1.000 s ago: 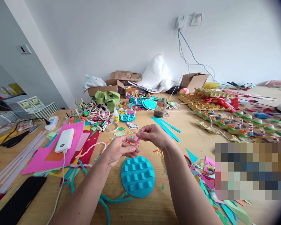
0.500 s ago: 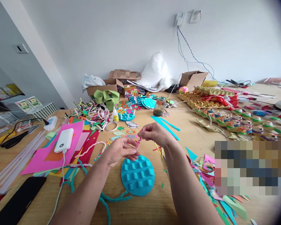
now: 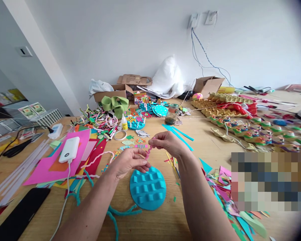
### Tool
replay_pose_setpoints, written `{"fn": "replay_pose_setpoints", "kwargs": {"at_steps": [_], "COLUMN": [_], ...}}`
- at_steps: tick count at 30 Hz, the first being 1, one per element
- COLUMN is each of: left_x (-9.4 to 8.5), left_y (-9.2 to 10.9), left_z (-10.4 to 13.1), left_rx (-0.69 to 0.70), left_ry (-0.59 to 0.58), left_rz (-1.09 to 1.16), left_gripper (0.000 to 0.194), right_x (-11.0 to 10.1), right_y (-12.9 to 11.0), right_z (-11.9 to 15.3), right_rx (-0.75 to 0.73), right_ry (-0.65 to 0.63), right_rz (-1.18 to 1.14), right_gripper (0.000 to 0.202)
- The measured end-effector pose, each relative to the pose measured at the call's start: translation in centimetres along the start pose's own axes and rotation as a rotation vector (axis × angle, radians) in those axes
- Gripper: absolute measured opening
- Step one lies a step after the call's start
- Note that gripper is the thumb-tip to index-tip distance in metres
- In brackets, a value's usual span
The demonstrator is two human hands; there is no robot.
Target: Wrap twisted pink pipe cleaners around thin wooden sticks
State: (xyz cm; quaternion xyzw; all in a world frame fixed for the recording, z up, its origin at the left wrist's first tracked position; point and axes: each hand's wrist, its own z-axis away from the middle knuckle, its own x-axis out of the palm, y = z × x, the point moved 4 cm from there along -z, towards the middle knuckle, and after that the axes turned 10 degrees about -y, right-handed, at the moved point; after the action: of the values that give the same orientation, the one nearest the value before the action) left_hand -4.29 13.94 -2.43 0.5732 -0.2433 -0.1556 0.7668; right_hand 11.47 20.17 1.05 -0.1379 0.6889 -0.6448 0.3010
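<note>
Between my two hands is a short, wavy pink strip (image 3: pixel 148 153), perhaps paper or pipe cleaner; its exact kind is too small to tell. My left hand (image 3: pixel 131 162) pinches the lower end between thumb and fingers. At the upper end, my right hand (image 3: pixel 163 143) grips it with thumb and forefinger. Just below my left fingertips lies a round blue disc (image 3: pixel 147 189) with rows of raised folded tabs. Beyond the hands, small patterned paper fish (image 3: pixel 140 146) lie flat. Turquoise fuzzy yarn (image 3: pixel 122 212) rests left of the disc, and pink yarn (image 3: pixel 100 156) near my left wrist.
A glue bottle (image 3: pixel 124 122) and tape ring (image 3: pixel 120 135) stand farther back, near a glass jar (image 3: pixel 171 115). At left lie a white power bank (image 3: pixel 69 149) on coloured paper and a black phone (image 3: pixel 20 214). Paper scraps (image 3: pixel 225 190) and painted egg cartons (image 3: pixel 256 129) are at right.
The view has shifted very slightly. Both hands keep nearly the same pose, still holding the pink strip above the disc.
</note>
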Motion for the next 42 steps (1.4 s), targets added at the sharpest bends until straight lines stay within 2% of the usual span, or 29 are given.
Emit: {"fn": "replay_pose_setpoints", "kwargs": {"at_steps": [7,18,23,28,32,38,42], "left_x": [-0.3,0.2,-0.1,-0.6,-0.8,-0.7,-0.8], "left_y": [0.1,0.3,0.6,0.6,0.6,0.5,0.4], "left_z": [0.0,0.2,-0.1,-0.3,-0.2,-0.2,-0.3], "left_rx": [0.014,0.010,0.112,0.194,0.205,0.206,0.211], "left_ry": [0.027,-0.026,-0.021,0.055,0.144,0.145,0.154], "left_rz": [0.062,0.062,0.194,0.238,0.247,0.208,0.204], "left_gripper": [0.039,0.037,0.035,0.025,0.024,0.023,0.030], "right_x": [-0.8,-0.1,0.8,2.4,2.5,2.5,2.7], "right_y": [0.7,0.5,0.0,-0.4,-0.6,-0.6,-0.5], "right_z": [0.1,-0.3,-0.5,-0.9,-0.8,-0.9,-1.0], "right_rx": [-0.002,-0.063,-0.076,-0.062,-0.064,-0.069,-0.068], "right_ry": [0.053,0.017,-0.006,-0.067,-0.045,-0.047,-0.041], "right_rz": [-0.033,-0.100,-0.156,-0.112,-0.074,-0.044,-0.042], "right_gripper": [0.050,0.032,0.027,0.028,0.032,0.034,0.032]}}
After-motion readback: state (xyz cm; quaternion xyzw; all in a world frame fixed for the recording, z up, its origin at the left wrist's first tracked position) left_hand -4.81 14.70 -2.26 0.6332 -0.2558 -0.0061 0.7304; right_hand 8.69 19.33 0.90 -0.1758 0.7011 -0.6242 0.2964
